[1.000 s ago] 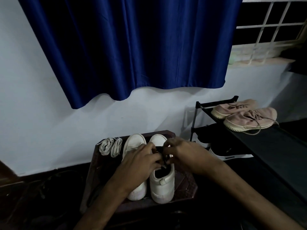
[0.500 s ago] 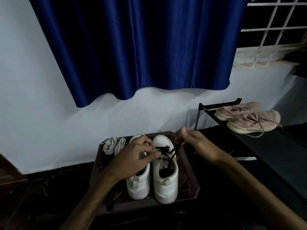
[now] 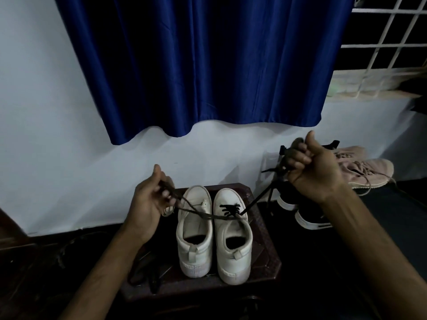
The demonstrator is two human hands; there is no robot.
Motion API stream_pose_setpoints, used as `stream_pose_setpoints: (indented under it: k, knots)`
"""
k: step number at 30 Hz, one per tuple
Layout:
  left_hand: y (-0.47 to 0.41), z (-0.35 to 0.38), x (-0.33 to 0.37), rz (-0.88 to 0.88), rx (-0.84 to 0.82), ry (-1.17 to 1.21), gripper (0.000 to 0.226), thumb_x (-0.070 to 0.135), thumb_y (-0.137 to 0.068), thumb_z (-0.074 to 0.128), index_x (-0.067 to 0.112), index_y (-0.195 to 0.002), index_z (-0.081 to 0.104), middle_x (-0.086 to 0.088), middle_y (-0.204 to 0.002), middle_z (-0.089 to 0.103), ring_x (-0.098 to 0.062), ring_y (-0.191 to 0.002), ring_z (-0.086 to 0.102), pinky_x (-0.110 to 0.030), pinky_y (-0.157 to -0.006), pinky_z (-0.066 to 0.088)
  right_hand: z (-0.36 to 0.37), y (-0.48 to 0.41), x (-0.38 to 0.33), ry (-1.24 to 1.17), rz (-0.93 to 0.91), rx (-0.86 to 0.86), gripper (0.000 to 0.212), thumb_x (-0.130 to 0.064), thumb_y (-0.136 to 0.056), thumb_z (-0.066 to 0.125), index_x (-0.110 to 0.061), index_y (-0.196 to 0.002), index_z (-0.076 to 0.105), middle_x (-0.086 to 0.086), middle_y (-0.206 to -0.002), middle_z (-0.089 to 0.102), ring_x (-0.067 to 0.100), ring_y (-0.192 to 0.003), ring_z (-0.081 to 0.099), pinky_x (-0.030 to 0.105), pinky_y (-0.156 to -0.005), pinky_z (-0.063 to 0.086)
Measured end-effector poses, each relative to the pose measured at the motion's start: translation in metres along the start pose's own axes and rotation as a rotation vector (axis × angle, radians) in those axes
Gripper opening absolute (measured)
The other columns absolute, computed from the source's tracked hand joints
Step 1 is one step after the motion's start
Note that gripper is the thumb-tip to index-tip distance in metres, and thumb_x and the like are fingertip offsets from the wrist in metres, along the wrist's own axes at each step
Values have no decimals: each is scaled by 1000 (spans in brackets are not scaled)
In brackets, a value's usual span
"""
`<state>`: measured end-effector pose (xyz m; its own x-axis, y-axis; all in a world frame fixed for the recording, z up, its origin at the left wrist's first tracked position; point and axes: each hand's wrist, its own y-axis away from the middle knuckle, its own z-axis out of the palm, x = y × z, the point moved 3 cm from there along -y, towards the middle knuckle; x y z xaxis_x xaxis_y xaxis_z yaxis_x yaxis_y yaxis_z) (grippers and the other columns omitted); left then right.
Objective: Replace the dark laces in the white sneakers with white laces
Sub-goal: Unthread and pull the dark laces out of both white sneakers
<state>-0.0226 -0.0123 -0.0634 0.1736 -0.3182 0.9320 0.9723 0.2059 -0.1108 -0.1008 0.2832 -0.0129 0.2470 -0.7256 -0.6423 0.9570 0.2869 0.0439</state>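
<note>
Two white sneakers stand heels toward me on a dark stool (image 3: 265, 257). The left sneaker (image 3: 194, 229) shows no lace. The right sneaker (image 3: 232, 236) has a dark lace (image 3: 228, 210) threaded only near its toe. My left hand (image 3: 147, 204) pinches one end of that lace, up and left of the shoes. My right hand (image 3: 312, 167) is raised at the right, fist closed on the other end. The lace stretches between both hands. White laces (image 3: 166, 211) peek out behind my left hand.
Another dark lace (image 3: 147, 273) lies on the stool's near-left corner. A shoe rack at the right holds pink sneakers (image 3: 367, 169) on top and black shoes (image 3: 307, 218) below. A blue curtain (image 3: 196, 65) hangs on the white wall behind.
Both hands have lifted away from the right sneaker and spread apart, drawing the dark lace out of its upper eyelets. The right hand rose furthest, up and to the right.
</note>
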Motion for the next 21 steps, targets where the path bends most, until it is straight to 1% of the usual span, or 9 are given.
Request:
stream_pose_setpoints:
  k: [2,4,7,10,13,15,17,19,21]
  knots:
    - [0,-3,-6,-17,66,-42,50,51,-90,55,17,-57,41,3,-49,32,-14,-40,39,-33,-57,36,1,-2,-6,21,-44,0,41,-46,-98,43,-20,-67,46,-8,-50,26,6,-42,23,17,-45,33]
    - [-2,-6,-14,68,2,-289,54,56,-86,61,13,-62,41,1,-49,31,-18,-42,33,-37,-54,38,3,-3,-2,150,-40,6,35,-45,-98,45,-20,-72,50,-9,-54,26,5,-44,22,16,-51,30]
    - [-8,-11,-26,224,-64,-868,55,67,-85,54,14,-73,51,0,-53,47,-21,-50,46,-45,-61,46,5,-3,19,412,8,23,27,-39,-98,48,-19,-80,54,-8,-57,27,6,-47,20,19,-49,31]
    - [-1,2,-28,332,-59,-1262,30,57,-87,56,28,-83,55,10,-70,60,-8,-69,59,-32,-68,44,4,-3,41,769,-39,56,19,-27,-99,51,-16,-86,58,-5,-60,37,7,-48,27,22,-47,26]
    - [15,30,-38,340,-126,-1415,46,68,-82,49,29,-105,52,13,-100,55,-11,-100,54,-30,-76,43,-8,-5,62,1039,-125,113,13,-20,-95,58,-19,-83,61,-2,-65,49,6,-49,39,21,-45,31]
    - [23,46,-50,348,-164,-1512,59,81,-75,38,31,-104,52,11,-106,49,-10,-105,47,-30,-76,44,-17,-3,71,1283,-256,119,9,-22,-93,61,-24,-85,65,-4,-70,61,7,-56,51,25,-52,40]
    - [26,59,-62,339,-207,-1618,64,83,-72,37,30,-102,55,9,-108,47,-12,-109,43,-31,-80,44,-20,4,82,1475,-241,-14,11,-23,-93,61,-27,-88,70,-12,-75,68,1,-66,59,23,-63,46]
    - [25,64,-69,371,-205,-1672,54,73,-77,44,27,-102,58,7,-110,49,-16,-111,43,-33,-83,44,-21,12,97,1660,-101,-189,10,-26,-92,64,-22,-97,72,-18,-80,65,-5,-72,59,13,-66,42]
    - [23,61,-71,346,-165,-1612,39,59,-82,49,29,-102,61,10,-109,57,-15,-110,45,-33,-86,43,-24,15,106,1772,-79,-240,16,-27,-87,70,-23,-102,69,-18,-82,59,-10,-72,54,8,-64,38]
